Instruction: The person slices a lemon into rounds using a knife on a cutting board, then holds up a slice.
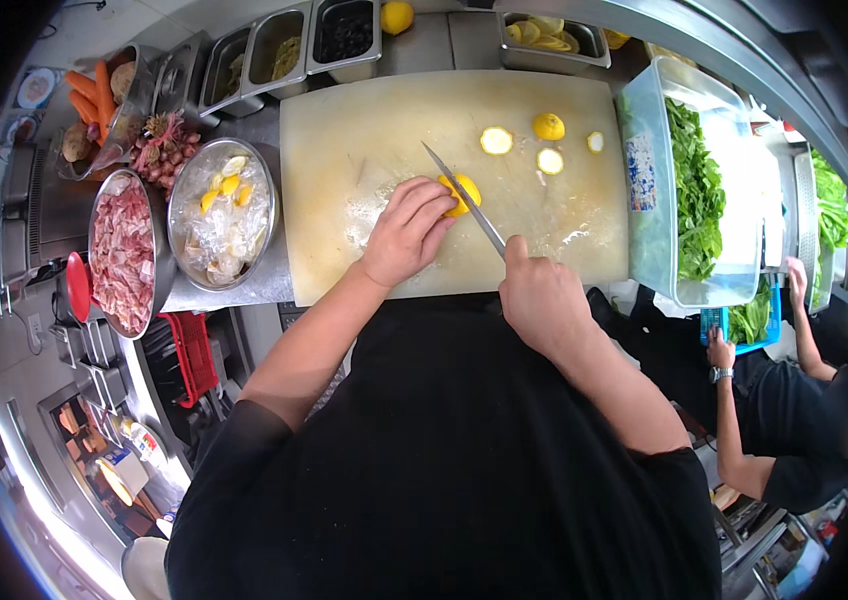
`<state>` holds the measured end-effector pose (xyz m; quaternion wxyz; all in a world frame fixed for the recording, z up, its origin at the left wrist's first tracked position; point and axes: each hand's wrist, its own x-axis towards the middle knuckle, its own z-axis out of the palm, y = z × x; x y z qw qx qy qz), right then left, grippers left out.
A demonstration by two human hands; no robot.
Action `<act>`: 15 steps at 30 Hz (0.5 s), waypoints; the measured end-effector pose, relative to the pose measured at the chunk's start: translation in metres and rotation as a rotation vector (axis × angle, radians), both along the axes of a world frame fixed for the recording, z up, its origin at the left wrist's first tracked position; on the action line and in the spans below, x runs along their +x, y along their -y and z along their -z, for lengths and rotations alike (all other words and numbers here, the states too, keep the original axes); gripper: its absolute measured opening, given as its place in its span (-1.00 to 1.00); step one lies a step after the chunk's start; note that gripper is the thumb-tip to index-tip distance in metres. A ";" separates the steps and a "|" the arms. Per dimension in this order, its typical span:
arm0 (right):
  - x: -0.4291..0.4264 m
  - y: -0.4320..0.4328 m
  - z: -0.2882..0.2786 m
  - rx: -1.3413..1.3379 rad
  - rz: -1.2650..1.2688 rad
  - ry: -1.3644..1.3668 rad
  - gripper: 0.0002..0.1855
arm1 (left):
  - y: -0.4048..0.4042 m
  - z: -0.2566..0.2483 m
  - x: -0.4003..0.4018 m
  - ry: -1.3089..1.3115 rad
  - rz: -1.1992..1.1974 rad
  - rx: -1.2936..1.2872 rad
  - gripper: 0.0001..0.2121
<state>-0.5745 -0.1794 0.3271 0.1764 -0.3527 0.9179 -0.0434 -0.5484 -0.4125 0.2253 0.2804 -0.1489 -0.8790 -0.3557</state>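
Observation:
My left hand (pixel 410 231) holds a yellow lemon (pixel 473 189) down on the pale plastic cutting board (pixel 349 120), its fingers curled at the lemon's left side. The handle of a kitchen knife (pixel 478 214) is gripped in my right hand (pixel 544 296); the blade lies across the lemon, its tip pointing to the upper left. Farther right on the board are a lemon piece with its peel up (pixel 548 127) and several cut lemon ends, among them one with pale flesh up (pixel 497 140) and another (pixel 550 161).
Left of the board stand a steel bowl (pixel 271 217) with lemon pieces and clear plastic, and a bowl of raw meat (pixel 122 255). Metal containers (pixel 345 67) and a whole lemon (pixel 397 16) line the back. At right is a plastic bin (pixel 649 247) of leafy greens; beyond, a co-worker's hands touch a blue basket (pixel 774 315).

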 end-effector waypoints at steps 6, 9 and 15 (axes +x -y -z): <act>0.006 0.007 -0.015 0.057 0.011 0.025 -0.80 | 0.001 0.003 0.000 -0.008 -0.004 0.008 -0.67; 0.008 0.010 -0.020 0.089 0.015 0.023 -0.83 | 0.002 0.004 0.000 -0.004 -0.005 0.019 -0.67; -0.006 0.031 -0.025 0.141 0.014 0.052 -0.84 | 0.003 0.003 0.000 0.009 -0.001 0.072 -0.68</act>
